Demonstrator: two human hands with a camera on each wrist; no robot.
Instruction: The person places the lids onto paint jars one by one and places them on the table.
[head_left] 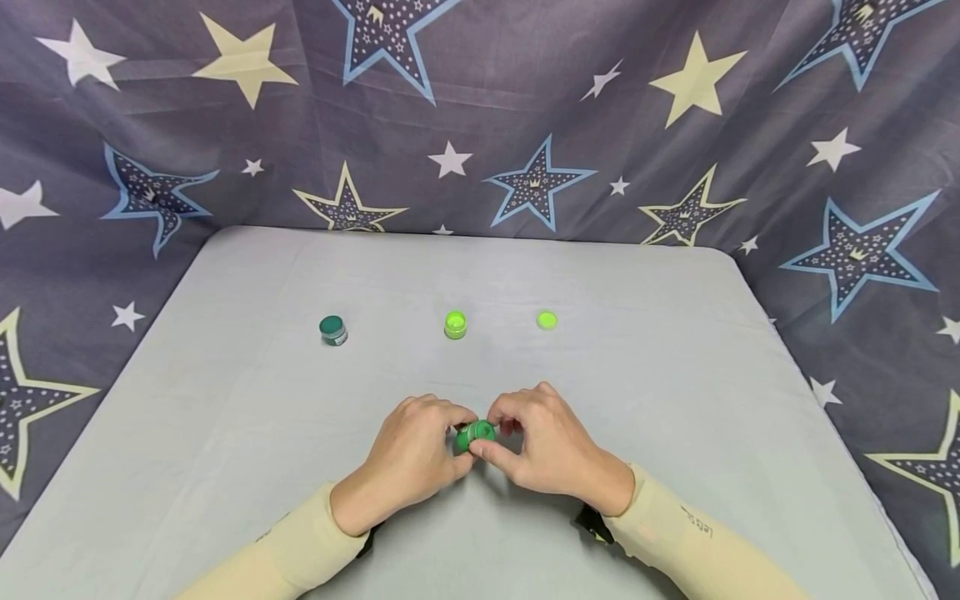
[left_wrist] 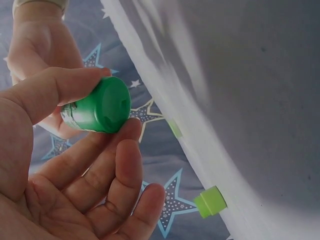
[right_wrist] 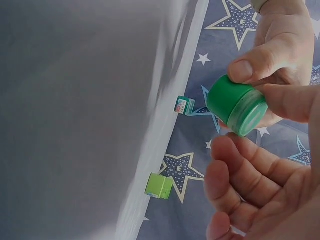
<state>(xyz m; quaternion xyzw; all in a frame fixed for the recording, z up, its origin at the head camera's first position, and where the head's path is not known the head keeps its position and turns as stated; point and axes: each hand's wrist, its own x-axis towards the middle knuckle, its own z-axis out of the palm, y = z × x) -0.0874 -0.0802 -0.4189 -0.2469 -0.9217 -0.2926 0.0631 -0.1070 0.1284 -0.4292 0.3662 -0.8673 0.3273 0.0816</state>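
Close to my body, both hands meet at a small green paint jar [head_left: 476, 434], tilted and lifted off the table. My left hand [head_left: 418, 442] pinches its body between thumb and fingers; the jar's base faces the camera in the left wrist view. On the other end, my right hand [head_left: 543, 437] has thumb and fingertips at the green lid [right_wrist: 251, 118], which sits on the jar. The remaining right fingers are loosely bent below it. Farther back stand a lime-green jar [head_left: 455, 326], open on top, and a dark green jar [head_left: 333, 331] with its lid on.
A lime-green lid [head_left: 547, 320] lies flat to the right of the lime jar. The table has a pale grey cover [head_left: 675, 358]. Behind and beside it hangs a dark cloth [head_left: 495, 100] printed with stars.
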